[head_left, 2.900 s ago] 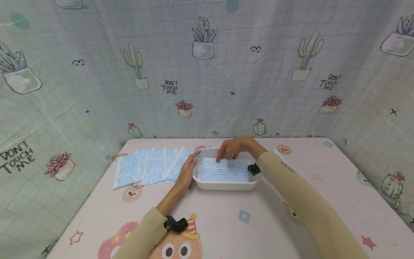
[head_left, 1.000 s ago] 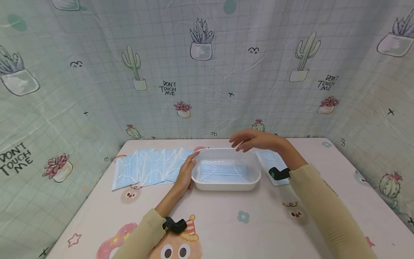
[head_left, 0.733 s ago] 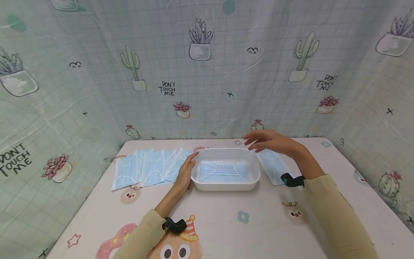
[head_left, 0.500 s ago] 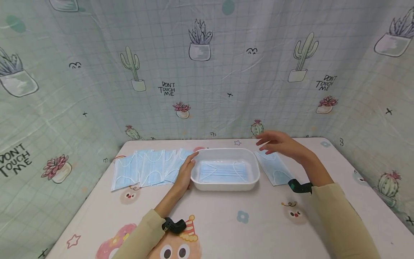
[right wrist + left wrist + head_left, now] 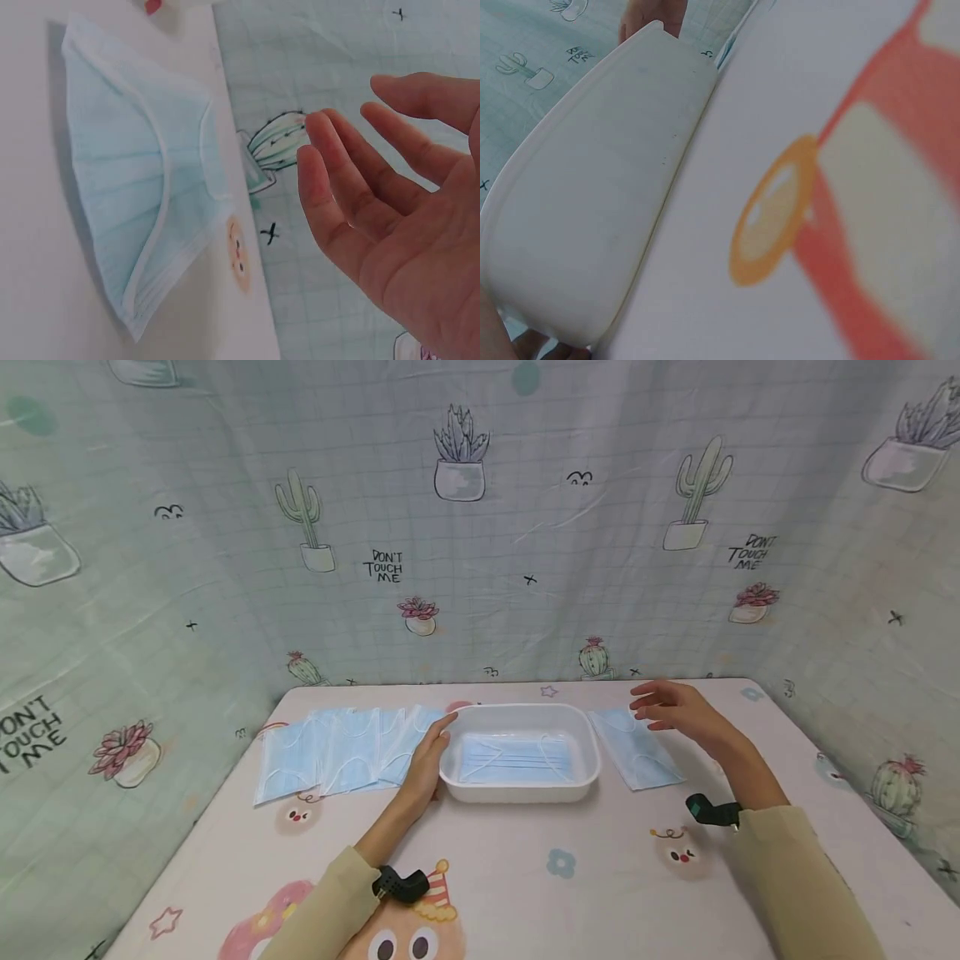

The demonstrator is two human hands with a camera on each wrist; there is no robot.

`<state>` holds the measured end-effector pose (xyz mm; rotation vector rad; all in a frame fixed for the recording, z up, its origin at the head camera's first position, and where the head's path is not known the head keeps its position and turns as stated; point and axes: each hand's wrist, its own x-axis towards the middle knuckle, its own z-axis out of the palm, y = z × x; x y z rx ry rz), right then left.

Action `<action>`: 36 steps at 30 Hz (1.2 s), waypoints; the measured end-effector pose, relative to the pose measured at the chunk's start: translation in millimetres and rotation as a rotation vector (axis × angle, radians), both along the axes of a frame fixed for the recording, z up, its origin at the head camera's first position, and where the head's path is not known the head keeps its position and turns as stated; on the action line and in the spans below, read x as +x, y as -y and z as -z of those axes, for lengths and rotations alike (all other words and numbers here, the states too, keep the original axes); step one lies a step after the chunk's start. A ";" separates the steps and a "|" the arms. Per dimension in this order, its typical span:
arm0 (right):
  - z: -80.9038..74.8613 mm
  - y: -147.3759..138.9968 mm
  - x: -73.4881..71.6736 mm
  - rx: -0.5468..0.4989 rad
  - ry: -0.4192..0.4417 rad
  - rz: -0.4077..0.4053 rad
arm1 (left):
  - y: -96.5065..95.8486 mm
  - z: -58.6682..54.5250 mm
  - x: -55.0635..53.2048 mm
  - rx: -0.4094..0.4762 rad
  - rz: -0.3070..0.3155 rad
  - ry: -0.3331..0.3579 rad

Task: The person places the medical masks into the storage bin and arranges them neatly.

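Note:
A white plastic tub point(image 5: 521, 793) stands in the middle of the table, with a blue pleated face mask point(image 5: 515, 760) lying flat in it. My left hand point(image 5: 423, 764) holds the tub's left end; in the left wrist view its fingers point(image 5: 562, 351) show at the tub's lower edge. To the right of the tub lies a single blue face mask point(image 5: 636, 752) with white ear loops. My right hand point(image 5: 682, 710) hovers over the far right side of that mask, fingers loosely bent, and the right wrist view shows nothing held in it.
Several overlapping face masks point(image 5: 348, 752) lie in a row left of the tub. The table point(image 5: 555, 910) has a pale cloth with cartoon prints. A patterned curtain point(image 5: 525, 527) hangs behind it and along both sides.
My right hand has lifted from the mask inside the tub and moved right, lowering near the mask at the right. The left hand keeps its place on the tub.

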<state>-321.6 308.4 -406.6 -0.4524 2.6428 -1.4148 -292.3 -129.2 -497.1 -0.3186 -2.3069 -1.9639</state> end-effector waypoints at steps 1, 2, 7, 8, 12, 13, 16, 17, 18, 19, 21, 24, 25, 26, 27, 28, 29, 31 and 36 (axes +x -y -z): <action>2.1 -1.8 -0.9 0.002 0.005 0.006 | 0.5 0.0 0.3 -0.001 0.000 -0.002; 3.9 -3.1 -1.6 0.006 0.010 0.016 | 1.1 -0.2 0.6 -0.001 0.003 -0.004; 7.9 -8.6 -3.7 0.036 0.017 0.070 | 1.2 -2.8 -0.4 -0.008 0.004 -0.013; 8.5 -9.0 -4.3 0.039 0.023 0.082 | 1.2 -3.3 -0.8 -0.008 0.001 -0.015; 11.7 -12.3 -7.3 0.056 0.067 0.126 | 0.7 -4.0 -1.6 -0.009 -0.008 -0.016; 13.0 -13.4 -7.9 0.063 0.078 0.137 | 0.4 -4.0 -1.5 -0.009 -0.003 -0.012; 17.7 -15.9 -10.6 0.064 0.107 0.162 | -0.1 -3.5 -1.1 -0.006 0.001 -0.005; 19.5 -16.2 -11.5 0.064 0.111 0.168 | 0.0 -3.4 -1.0 -0.006 -0.002 -0.003; 21.3 -16.1 -12.3 0.064 0.115 0.173 | 0.1 -3.2 -0.8 -0.004 -0.004 -0.005; 23.3 -16.5 -13.3 0.062 0.119 0.181 | 0.3 -2.9 -0.8 -0.004 -0.007 -0.006; 26.7 -16.7 -14.4 0.064 0.132 0.199 | 0.7 -2.2 -1.1 -0.001 -0.004 -0.008; 30.7 -17.8 -14.6 0.087 0.133 0.206 | 1.0 -1.3 -0.9 0.001 0.003 -0.001; 31.7 -18.2 -14.8 0.093 0.131 0.205 | 1.0 -1.1 -0.5 0.003 0.006 -0.002; 32.4 -18.3 -14.6 0.099 0.129 0.204 | 1.0 -0.9 -0.2 0.004 0.008 -0.002; 33.2 -18.6 -14.7 0.106 0.122 0.202 | 0.9 -0.7 0.0 0.005 0.008 -0.004; 33.9 -18.8 -15.0 0.112 0.116 0.199 | 0.8 -0.5 0.3 0.003 0.003 -0.005; 34.7 -18.8 -14.5 0.116 0.112 0.199 | 0.5 -0.8 0.7 0.003 0.002 -0.007; 36.4 -19.1 -14.9 0.129 0.112 0.209 | 0.2 -0.8 1.0 0.001 0.000 -0.008; 40.3 -18.6 -16.6 0.161 0.130 0.250 | 0.1 -0.5 1.1 0.004 -0.003 -0.004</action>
